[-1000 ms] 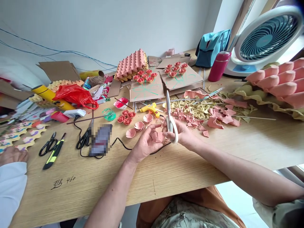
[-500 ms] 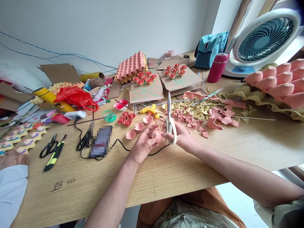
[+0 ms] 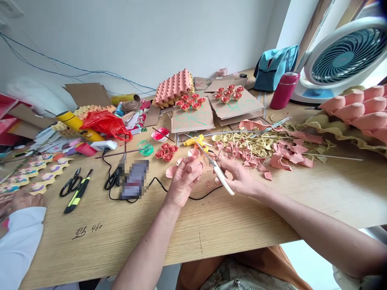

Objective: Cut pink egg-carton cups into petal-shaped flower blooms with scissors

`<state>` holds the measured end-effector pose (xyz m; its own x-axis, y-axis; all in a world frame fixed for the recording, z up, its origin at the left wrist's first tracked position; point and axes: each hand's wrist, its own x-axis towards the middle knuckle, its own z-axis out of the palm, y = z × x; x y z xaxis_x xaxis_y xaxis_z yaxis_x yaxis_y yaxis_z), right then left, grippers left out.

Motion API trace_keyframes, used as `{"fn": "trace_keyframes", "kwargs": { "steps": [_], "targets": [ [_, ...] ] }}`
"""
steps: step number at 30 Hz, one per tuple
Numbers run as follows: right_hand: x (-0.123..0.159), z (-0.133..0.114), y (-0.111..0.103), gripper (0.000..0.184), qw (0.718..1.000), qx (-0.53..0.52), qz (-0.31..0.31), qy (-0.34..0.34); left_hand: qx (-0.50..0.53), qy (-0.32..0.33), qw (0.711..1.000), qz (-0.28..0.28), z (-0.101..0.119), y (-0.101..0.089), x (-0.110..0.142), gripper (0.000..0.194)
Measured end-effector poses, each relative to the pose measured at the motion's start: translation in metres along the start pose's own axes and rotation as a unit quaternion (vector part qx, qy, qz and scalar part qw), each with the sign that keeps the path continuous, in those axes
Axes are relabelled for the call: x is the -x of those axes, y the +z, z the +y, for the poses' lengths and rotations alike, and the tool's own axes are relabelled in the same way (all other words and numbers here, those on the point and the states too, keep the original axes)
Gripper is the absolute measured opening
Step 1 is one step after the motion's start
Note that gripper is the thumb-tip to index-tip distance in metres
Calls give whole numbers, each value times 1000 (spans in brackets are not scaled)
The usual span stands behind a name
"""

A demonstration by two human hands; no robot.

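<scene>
In my left hand is a pink egg-carton cup, pinched between thumb and fingers. My right hand, just to its right, is closed around white-handled scissors. Their blades slant up and left, past the cup, in front of a yellow glue gun. Loose pink cups lie behind my left hand, partly covered by it. Another pink cup sits by the glue gun. Several red paper flowers are grouped to the left.
Pink and yellow carton scraps are heaped behind my right hand. Cardboard sheets bear more flowers. Black scissors, a utility knife and a blurred phone-like object lie left. Another person's hand rests at the left edge.
The scissors have tipped from upright to slanting left, and my right hand has drawn away from the cup. My left hand has turned the cup slightly. The whole view has shifted a little.
</scene>
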<state>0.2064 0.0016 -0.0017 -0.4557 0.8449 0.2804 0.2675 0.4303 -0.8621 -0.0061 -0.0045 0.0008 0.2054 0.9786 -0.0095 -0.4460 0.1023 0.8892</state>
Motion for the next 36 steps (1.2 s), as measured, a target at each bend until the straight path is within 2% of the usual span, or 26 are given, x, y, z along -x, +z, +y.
{"fn": "trace_keyframes", "kwargs": {
  "steps": [6,14,22,29,36],
  "targets": [
    [0,4,0,31,994,89,-51,-25,1,27,1000,-8,4,-3,-1,41],
    [-1,3,-2,27,978,192,-53,-64,22,41,999,-9,5,-4,-1,37],
    [-1,-1,-4,29,967,234,-50,-87,-44,64,997,-29,9,-4,-1,31],
    [0,3,-4,32,971,211,-64,-91,-96,88,991,-35,13,0,-1,28],
    [3,-1,-4,27,987,55,-145,-31,-112,88,989,-37,15,2,1,29]
  ]
}}
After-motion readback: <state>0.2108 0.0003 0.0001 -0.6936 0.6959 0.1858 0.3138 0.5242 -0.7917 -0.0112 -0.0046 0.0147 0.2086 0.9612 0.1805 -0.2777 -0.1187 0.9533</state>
